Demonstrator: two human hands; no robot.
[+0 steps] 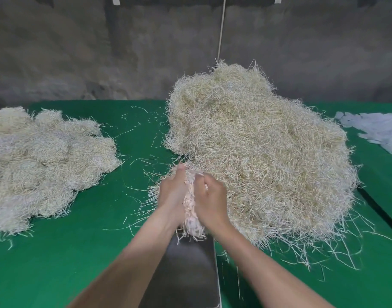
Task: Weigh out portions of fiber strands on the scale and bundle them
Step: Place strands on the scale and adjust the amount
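A tall heap of loose pale fiber strands (257,141) fills the right half of the green table. At its near left foot, my left hand (171,194) and my right hand (209,201) squeeze a compact portion of strands (191,216) between them, fingers curled around it. The portion hangs just above the far end of a steel scale pan (188,274), which runs toward me between my forearms. A second, flatter pile of bundled strands (41,163) lies at the left.
The green table cover (68,263) carries scattered single strands around both piles. A pile of white paper strips (377,127) lies at the far right. A grey concrete wall (79,52) stands behind the table, with a thin cord (221,27) hanging down it.
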